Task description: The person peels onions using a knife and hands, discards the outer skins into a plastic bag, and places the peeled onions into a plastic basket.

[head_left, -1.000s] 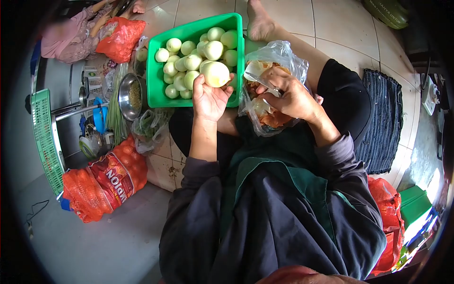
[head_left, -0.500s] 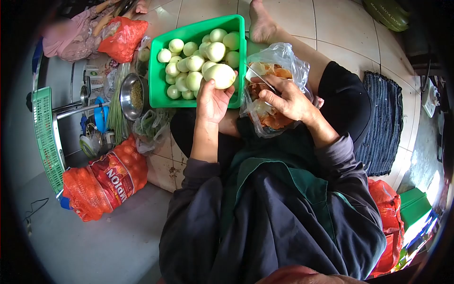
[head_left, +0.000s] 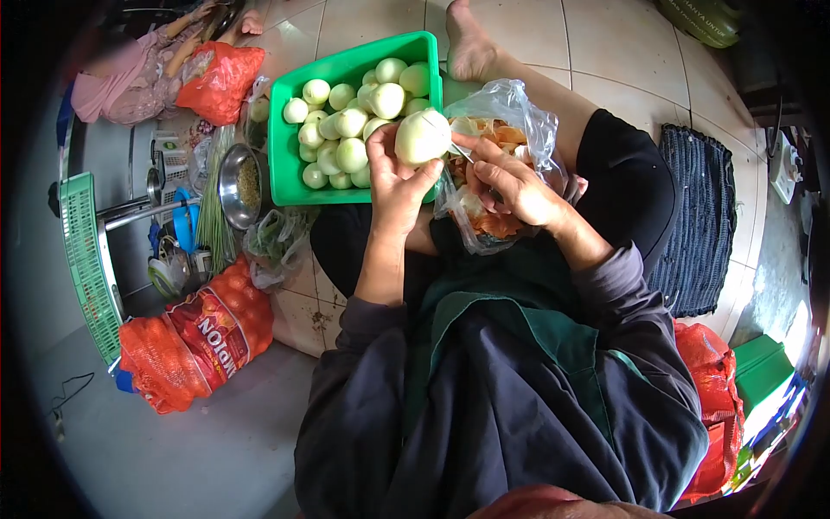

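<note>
Held up in my left hand (head_left: 396,186) is a peeled onion (head_left: 423,138), pale and round, in front of the green basin's near right corner. My right hand (head_left: 519,183) is closed on a knife (head_left: 462,153), whose blade points left toward the onion; whether it touches cannot be made out. Beneath that hand a clear plastic bag (head_left: 540,121) lies open with brown onion skins (head_left: 501,132) inside. The green basin (head_left: 278,156) stands just beyond my left hand and holds many peeled onions (head_left: 350,123).
At the left lie a red net sack (head_left: 194,333), a steel bowl (head_left: 240,186), long green stalks (head_left: 216,208) and a green crate (head_left: 86,259). Another person (head_left: 143,78) sits at the upper left by a red bag (head_left: 223,82). A dark woven mat (head_left: 696,221) lies at the right.
My left hand has turned the onion and brought it slightly right. My right hand has shifted a little, with the knife now closer to the onion.
</note>
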`<state>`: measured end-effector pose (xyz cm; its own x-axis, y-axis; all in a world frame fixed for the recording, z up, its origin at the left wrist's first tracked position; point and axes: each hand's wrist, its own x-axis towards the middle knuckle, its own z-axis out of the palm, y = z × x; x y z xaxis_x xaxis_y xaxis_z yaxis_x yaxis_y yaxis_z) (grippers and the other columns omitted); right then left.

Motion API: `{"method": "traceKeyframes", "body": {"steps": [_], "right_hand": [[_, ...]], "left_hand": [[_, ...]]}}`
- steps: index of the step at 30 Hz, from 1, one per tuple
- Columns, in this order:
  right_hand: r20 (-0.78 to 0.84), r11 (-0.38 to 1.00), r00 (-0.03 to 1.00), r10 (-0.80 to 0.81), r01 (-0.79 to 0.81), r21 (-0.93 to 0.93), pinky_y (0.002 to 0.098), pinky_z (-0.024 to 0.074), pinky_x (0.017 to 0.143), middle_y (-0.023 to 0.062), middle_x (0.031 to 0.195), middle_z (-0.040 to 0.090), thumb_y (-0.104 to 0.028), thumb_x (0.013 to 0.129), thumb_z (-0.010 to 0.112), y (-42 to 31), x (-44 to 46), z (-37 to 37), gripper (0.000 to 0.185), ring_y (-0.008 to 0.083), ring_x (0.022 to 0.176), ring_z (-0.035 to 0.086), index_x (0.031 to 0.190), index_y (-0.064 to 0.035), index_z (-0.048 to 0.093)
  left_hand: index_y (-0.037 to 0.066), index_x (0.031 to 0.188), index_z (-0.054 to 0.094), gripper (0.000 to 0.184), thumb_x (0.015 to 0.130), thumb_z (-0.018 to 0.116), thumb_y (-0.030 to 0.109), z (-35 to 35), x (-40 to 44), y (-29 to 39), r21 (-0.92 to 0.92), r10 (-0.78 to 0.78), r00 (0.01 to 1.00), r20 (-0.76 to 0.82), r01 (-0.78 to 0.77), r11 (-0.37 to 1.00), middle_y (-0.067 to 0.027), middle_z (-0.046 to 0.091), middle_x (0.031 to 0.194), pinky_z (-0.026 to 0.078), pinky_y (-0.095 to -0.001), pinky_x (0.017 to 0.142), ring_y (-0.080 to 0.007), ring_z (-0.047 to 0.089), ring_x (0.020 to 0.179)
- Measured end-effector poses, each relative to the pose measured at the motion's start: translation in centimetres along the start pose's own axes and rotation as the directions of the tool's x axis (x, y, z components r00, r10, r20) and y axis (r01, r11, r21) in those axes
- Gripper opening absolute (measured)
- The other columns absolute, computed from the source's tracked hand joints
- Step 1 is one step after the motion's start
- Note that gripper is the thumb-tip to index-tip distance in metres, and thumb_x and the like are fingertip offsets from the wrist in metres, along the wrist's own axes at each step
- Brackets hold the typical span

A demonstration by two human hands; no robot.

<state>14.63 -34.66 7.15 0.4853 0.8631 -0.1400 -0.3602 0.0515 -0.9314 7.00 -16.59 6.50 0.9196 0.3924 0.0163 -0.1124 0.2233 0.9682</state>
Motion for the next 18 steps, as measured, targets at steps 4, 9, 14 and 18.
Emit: {"method": "traceKeyframes", "body": {"steps": [4, 9, 14, 18], "right_hand": [[0.024, 0.99, 1.0, 0.006, -0.002, -0.143, 0.0267, 0.0454, 0.07, 0.0048, 0.082, 0.054, -0.023, 0.097, 0.04, 0.5, 0.1, -0.5, 0.052, 0.0127, 0.071, 0.052, 0.145, -0.0054, 0.031], [-0.067, 0.966, 0.994, -0.085, 0.065, -0.25, 0.0343, 0.0449, 0.088, 0.0178, 0.105, 0.061, -0.024, 0.096, 0.045, 0.6, 0.1, 0.1, 0.053, 0.0246, 0.095, 0.059, 0.145, -0.007, 0.032], [-0.109, 0.945, 0.977, -0.184, 0.145, -0.292, 0.0371, 0.0453, 0.089, 0.0217, 0.109, 0.061, -0.02, 0.096, 0.047, 0.1, 0.1, 0.5, 0.049, 0.0297, 0.1, 0.061, 0.142, -0.008, 0.035], [-0.104, 0.95, 0.983, -0.151, 0.115, -0.291, 0.0386, 0.0461, 0.088, 0.0217, 0.105, 0.062, -0.018, 0.096, 0.046, -0.4, 0.0, 0.5, 0.046, 0.0312, 0.1, 0.062, 0.141, -0.0091, 0.037]], "left_hand": [[0.011, 0.121, 0.03, 0.06, 0.079, 0.072, -0.001, -0.3, -0.4, 0.4, -0.038, -0.037, 0.998, 0.057, 0.039, 0.999, -0.0113, 0.044, 0.124, 0.047, -0.0343, 0.093, -0.0201, 0.051, 0.111], [0.01, 0.119, 0.03, 0.06, 0.078, 0.071, -0.006, 0.2, -0.6, -0.6, -0.02, 0.067, 0.998, -0.01, -0.067, 0.998, -0.0122, 0.042, 0.125, 0.048, -0.0348, 0.093, -0.0199, 0.052, 0.109], [0.008, 0.118, 0.029, 0.067, 0.072, 0.076, -0.005, 1.0, -0.4, -1.0, 0.22, 0.268, 0.964, 0.002, -0.261, 0.94, -0.0111, 0.042, 0.12, 0.048, -0.0333, 0.092, -0.0198, 0.052, 0.108], [0.009, 0.115, 0.029, 0.068, 0.069, 0.078, -0.005, 1.4, -0.5, -1.5, 0.344, 0.322, 0.946, -0.015, -0.298, 0.89, -0.0101, 0.039, 0.117, 0.049, -0.0319, 0.088, -0.0195, 0.052, 0.105]]}}
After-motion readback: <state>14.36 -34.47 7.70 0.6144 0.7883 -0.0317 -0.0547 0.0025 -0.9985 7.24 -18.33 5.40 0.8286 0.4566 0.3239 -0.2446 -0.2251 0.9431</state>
